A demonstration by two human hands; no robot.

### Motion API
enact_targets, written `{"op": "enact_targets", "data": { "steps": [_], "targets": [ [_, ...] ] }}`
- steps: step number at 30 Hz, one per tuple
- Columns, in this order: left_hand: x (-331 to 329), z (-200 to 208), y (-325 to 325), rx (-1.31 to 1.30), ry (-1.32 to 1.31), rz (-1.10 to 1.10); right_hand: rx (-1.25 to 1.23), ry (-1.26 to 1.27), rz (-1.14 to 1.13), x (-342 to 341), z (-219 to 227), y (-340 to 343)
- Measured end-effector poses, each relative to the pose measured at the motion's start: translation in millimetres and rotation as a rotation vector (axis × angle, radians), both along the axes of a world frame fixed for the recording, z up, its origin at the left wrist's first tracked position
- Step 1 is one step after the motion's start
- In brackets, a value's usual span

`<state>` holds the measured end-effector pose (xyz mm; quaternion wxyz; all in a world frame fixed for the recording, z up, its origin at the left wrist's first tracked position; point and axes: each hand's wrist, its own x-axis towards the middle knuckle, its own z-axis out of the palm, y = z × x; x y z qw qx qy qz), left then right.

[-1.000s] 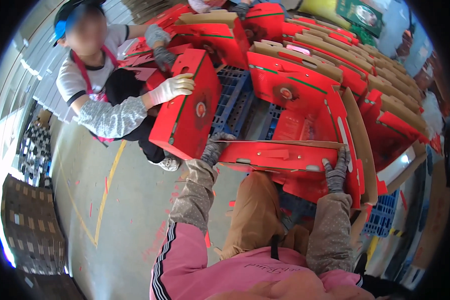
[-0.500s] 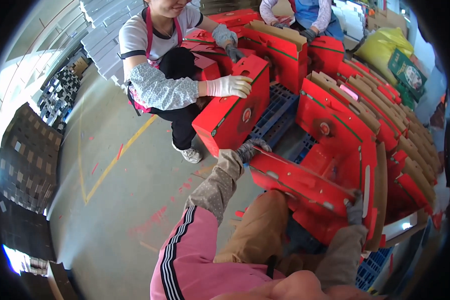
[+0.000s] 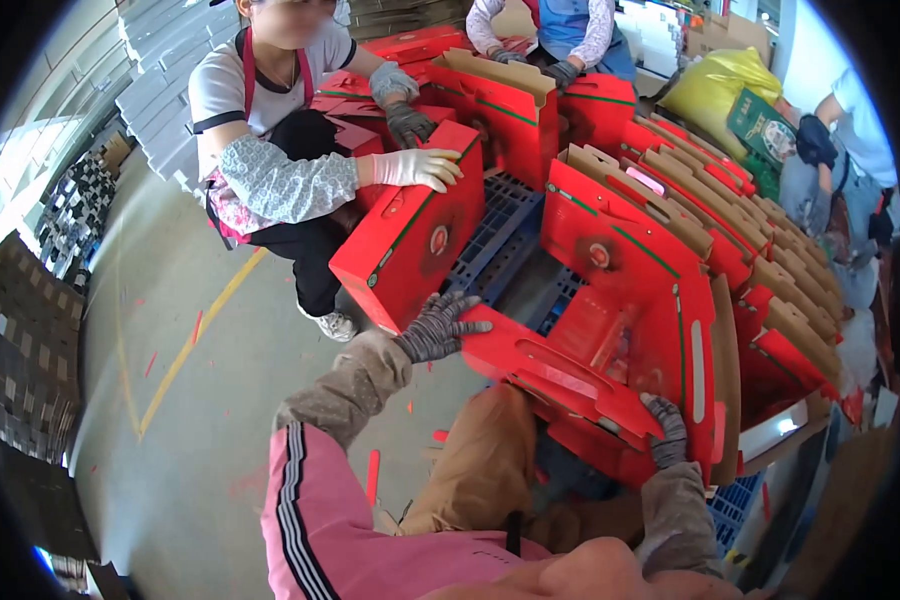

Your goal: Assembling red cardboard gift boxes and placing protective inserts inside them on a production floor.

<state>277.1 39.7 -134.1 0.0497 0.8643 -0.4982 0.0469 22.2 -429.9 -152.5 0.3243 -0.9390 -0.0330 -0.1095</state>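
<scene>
A partly folded red cardboard box [image 3: 560,372] leans in front of my knees, its long panel with a handle slot lying toward me. My left hand [image 3: 438,327], in a striped grey knit glove, has its fingers spread at the panel's left end. At the opposite end, my right hand [image 3: 667,432], in a similar glove, has its fingers wrapped round the corner. Just beyond my left hand stands a closed red box [image 3: 415,235]. A crouching co-worker rests a white-gloved hand [image 3: 417,169] on top of that box.
Rows of open red boxes [image 3: 705,215] with brown flaps fill the right side. Blue plastic pallets [image 3: 495,225] show between boxes. A second co-worker [image 3: 590,35] is at the back, and another person [image 3: 860,130] at the far right. Red scraps [image 3: 373,477] litter the floor.
My left hand's fingers have spread from their hold on the panel's end. The panel has tipped, so its handle slot shows more fully. The whole view has shifted slightly to the right.
</scene>
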Motion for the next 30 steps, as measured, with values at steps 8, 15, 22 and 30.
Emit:
{"op": "enact_targets", "data": {
  "steps": [8,15,22,30],
  "targets": [
    [-5,56,-44,0.362,0.185,-0.059,-0.569,0.354,0.435,3,74,43],
    [11,62,-94,0.495,0.203,-0.059,-0.594,0.579,0.475,-14,86,83],
    [25,35,-102,0.312,0.205,-0.153,-0.463,0.594,0.311,-6,70,121],
    [15,22,-108,0.189,0.079,-0.138,-0.541,0.300,0.177,19,59,92]
  ]
}}
